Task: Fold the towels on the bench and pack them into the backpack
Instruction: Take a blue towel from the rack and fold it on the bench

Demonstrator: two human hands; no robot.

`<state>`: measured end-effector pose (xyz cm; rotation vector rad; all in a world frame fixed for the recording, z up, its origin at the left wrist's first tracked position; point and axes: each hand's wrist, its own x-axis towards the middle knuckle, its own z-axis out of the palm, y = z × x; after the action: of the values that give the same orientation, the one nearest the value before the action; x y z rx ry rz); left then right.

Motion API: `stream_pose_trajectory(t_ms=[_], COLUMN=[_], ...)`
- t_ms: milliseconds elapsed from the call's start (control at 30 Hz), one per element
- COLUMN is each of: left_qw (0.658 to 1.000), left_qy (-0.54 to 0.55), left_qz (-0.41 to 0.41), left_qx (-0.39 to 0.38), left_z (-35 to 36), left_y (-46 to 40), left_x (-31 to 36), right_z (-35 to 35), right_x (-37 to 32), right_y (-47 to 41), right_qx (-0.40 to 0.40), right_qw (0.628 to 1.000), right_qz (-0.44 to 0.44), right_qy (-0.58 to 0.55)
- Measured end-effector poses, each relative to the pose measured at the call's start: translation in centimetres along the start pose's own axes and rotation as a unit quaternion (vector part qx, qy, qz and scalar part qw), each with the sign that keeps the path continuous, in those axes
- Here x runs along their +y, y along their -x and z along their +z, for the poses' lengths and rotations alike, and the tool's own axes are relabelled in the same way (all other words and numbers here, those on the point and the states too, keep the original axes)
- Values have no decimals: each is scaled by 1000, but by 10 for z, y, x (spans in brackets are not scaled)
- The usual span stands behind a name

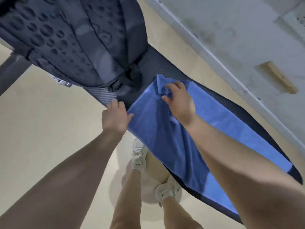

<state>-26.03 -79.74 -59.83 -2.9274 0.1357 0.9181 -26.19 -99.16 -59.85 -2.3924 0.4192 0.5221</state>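
A blue towel (173,138) is being spread lengthwise along the dark ribbed bench (148,63), with its near long edge draping over the bench's side toward the floor. The far corner of the towel is being pinched between the thumb and curled fingers of the right hand (178,98), and a small flap of cloth is being lifted there. The adjacent near corner is being gripped by the left hand (115,116), whose fingers are curled over the towel's edge where it meets the rim of the bench. The black backpack (74,38) is lying on the bench just beyond the towel's short edge, apart from it; whether its opening is unzipped cannot be told. The towel is judged to be light, soft and limp: it is creasing and sagging wherever it is unsupported, so no stiffness is to be expected. Slippage on the ribbed surface is considered unlikely. Hold is best taken at the two corners of one short edge, as is being done, so that the edge is being kept taut while it is carried over to the opposite end. A grip at mid-edge is likely to cause bunching.
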Motion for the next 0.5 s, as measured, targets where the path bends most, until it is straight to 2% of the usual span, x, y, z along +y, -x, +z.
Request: stream_pose_trajectory(t_ms=[133, 233, 267, 333, 433, 500], left_qw=[998, 991, 991, 986, 950, 940], left_qy=[62, 134, 129, 165, 309, 341], left_qz=[9, 19, 15, -10, -39, -33], left_qx=[9, 3, 4, 13, 1, -8], left_z=[21, 21, 16, 4, -20, -39], left_y=[-2, -2, -3, -2, 4, 7], left_x=[-2, -8, -12, -23, -44, -57], right_z=[15, 12, 10, 3, -14, -29], right_x=[-2, -8, -7, -8, -21, -39], right_y=[-23, -34, -41, -52, -60, -63], right_qx=[-13, 6, 21, 71, 126, 127], right_qw=[988, 979, 984, 994, 977, 960], right_qz=[17, 21, 29, 70, 133, 153], right_qy=[156, 201, 172, 38, -114, -199])
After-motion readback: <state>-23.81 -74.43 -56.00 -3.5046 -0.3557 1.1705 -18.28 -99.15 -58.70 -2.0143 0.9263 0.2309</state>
